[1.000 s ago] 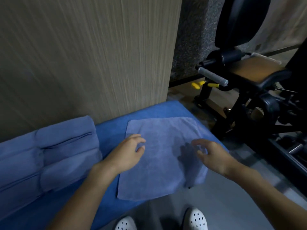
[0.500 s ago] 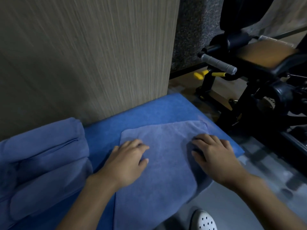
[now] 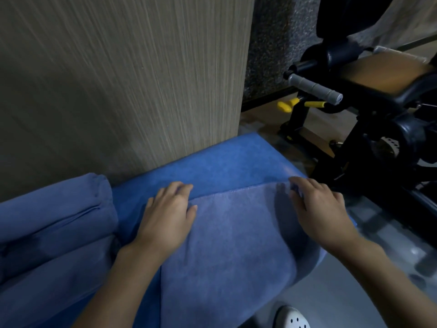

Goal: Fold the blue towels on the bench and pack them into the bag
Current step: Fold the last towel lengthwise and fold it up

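Note:
A pale blue towel [image 3: 233, 247] lies spread flat on the brighter blue bench [image 3: 224, 162], its near part hanging over the front edge. My left hand [image 3: 168, 216] rests on the towel's far left corner, fingers stretched past the hem onto the bench. At the far right corner, my right hand [image 3: 319, 209] lies on the towel with its fingers laid over the edge. Neither hand visibly pinches the cloth. Folded blue towels [image 3: 54, 223] are piled at the left end of the bench. No bag is in view.
A wood-grain wall panel [image 3: 123, 86] stands directly behind the bench. A black exercise machine [image 3: 383, 129] with a grey handle [image 3: 314, 87] and yellow levers crowds the right side. Grey floor and my white shoe [image 3: 292, 319] show below the bench edge.
Both hands have slid away from me across the towel, from its middle to its far corners. The view has moved closer to the bench.

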A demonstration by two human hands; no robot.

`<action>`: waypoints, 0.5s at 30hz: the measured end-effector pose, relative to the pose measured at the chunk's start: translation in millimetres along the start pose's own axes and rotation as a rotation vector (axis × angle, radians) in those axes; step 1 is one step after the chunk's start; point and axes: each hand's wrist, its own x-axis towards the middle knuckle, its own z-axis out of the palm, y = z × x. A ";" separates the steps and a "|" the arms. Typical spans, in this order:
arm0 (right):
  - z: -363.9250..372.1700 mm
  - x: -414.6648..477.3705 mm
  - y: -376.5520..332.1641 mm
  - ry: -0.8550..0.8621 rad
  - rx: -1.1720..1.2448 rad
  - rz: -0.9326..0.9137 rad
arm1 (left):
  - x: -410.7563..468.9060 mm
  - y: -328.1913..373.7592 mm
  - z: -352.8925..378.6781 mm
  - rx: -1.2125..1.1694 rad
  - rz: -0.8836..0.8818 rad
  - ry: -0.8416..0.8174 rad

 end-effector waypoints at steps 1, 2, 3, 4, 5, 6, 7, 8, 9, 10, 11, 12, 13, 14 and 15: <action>0.2 2.9 0.1 -0.002 0.015 0.010 | 2.1 -0.6 1.8 0.001 -0.014 -0.002; 0.3 5.6 -0.2 -0.002 0.024 0.018 | 3.8 -1.8 3.4 -0.008 -0.035 -0.005; 0.6 8.2 -0.6 -0.002 0.029 0.029 | 5.4 -4.6 5.1 -0.027 -0.066 -0.003; 1.2 11.2 -1.6 -0.002 0.032 0.040 | 7.0 -8.1 6.1 -0.053 -0.093 0.010; 1.4 13.6 -2.5 -0.004 0.027 0.045 | 8.0 -12.6 7.4 -0.078 -0.104 0.029; 1.9 15.7 -3.6 -0.009 0.021 0.046 | 8.4 -17.0 8.2 -0.095 -0.106 0.046; 2.4 17.7 -4.1 -0.019 0.024 0.052 | 8.4 -20.3 8.3 -0.104 -0.104 0.052; 2.6 19.7 -4.4 -0.035 0.043 0.069 | 7.6 -21.6 7.3 -0.109 -0.104 0.049; 2.8 20.9 -4.8 -0.054 0.074 0.092 | 6.6 -22.1 6.4 -0.118 -0.106 0.041; 3.4 22.0 -5.1 -0.070 0.097 0.110 | 5.5 -21.7 5.3 -0.130 -0.106 0.036; 4.3 22.9 -5.0 -0.079 0.100 0.117 | 4.7 -21.5 4.6 -0.141 -0.105 0.038; 4.8 23.7 -5.0 -0.086 0.089 0.120 | 3.9 -21.2 4.2 -0.150 -0.104 0.044; 5.2 24.4 -4.5 -0.089 0.081 0.117 | 3.0 -21.0 3.8 -0.158 -0.101 0.051; 5.5 24.3 -4.1 -0.085 0.086 0.108 | 2.1 -21.1 3.4 -0.162 -0.102 0.053; 5.5 23.4 -3.8 -0.076 0.105 0.102 | 1.6 -21.5 2.9 -0.161 -0.102 0.055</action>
